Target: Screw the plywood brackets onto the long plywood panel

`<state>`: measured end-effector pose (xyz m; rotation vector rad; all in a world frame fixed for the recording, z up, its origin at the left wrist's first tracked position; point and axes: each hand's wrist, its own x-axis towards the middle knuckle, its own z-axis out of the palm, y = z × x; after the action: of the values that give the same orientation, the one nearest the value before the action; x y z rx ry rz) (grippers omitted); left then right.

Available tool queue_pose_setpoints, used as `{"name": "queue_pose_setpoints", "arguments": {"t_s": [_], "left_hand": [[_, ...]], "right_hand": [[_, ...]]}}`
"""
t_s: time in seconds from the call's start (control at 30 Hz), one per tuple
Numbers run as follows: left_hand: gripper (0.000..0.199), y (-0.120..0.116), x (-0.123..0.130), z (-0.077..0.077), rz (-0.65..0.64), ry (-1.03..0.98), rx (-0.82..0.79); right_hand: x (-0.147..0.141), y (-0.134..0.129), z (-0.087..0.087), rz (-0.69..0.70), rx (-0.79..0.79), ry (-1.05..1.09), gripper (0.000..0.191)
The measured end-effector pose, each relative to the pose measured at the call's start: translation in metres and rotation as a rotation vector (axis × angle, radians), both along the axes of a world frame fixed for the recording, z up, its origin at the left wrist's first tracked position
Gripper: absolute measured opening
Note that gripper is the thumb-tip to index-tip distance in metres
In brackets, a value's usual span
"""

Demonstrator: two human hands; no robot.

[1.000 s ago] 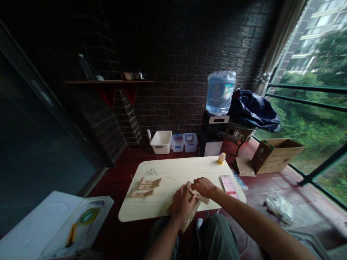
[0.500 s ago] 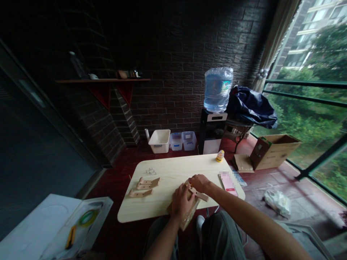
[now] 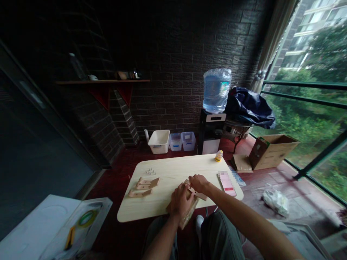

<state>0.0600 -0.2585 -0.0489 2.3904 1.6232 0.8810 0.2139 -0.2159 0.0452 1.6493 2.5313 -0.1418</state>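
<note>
My left hand (image 3: 181,200) is closed over a light wooden piece (image 3: 200,195) with holes in it, pressing it onto a long plastic-wrapped block (image 3: 188,217) at the table's front edge. My right hand (image 3: 200,183) makes a fist just above that wooden piece, near the left fingertips. Whatever it grips is hidden by its fingers. To the left lie more wooden pieces of a similar kind, one angled piece (image 3: 148,184) behind another (image 3: 140,193). Several small screws (image 3: 150,172) stand on the table beyond them.
On the pale table (image 3: 162,164) are a phone (image 3: 227,184) at the right and a yellow-capped container (image 3: 219,156) at the far edge. Behind it stand plastic bins (image 3: 159,142) and a water dispenser (image 3: 213,124). A cardboard box (image 3: 271,153) sits to the right.
Both hands stay in nearly the same place on the wooden piece. My right fist has turned slightly. The whole view has shifted a little.
</note>
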Motion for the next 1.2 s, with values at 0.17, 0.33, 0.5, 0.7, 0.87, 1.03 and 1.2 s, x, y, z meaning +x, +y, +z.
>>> {"name": "queue_pose_setpoints", "arguments": {"t_s": [0.17,0.33,0.5,0.7,0.87,1.03,1.2], "left_hand": [[0.045,0.0,-0.001,0.0,-0.019,-0.019,-0.001],[0.05,-0.002,-0.002,0.004,-0.004,-0.057,-0.016],[0.049,-0.001,-0.004,0.003,-0.018,-0.044,-0.049],[0.047,-0.001,-0.005,0.005,-0.037,-0.04,-0.055],[0.051,-0.005,-0.003,0.01,-0.014,-0.058,-0.077],[0.047,-0.004,-0.004,0.011,-0.024,-0.065,-0.079],[0.048,-0.005,-0.004,0.009,-0.018,-0.053,-0.057]], "right_hand": [[0.003,-0.007,0.001,-0.1,0.009,0.035,0.032],[0.007,-0.003,0.003,0.001,-0.014,0.016,0.032],[0.007,0.006,0.0,0.018,-0.024,-0.026,0.025],[0.005,0.006,-0.006,0.0,-0.02,-0.039,0.03],[0.003,0.003,-0.006,0.019,-0.025,-0.027,0.035],[0.004,0.0,-0.002,-0.007,-0.025,-0.027,0.033],[0.001,-0.002,0.002,-0.012,-0.027,-0.031,0.037]]}}
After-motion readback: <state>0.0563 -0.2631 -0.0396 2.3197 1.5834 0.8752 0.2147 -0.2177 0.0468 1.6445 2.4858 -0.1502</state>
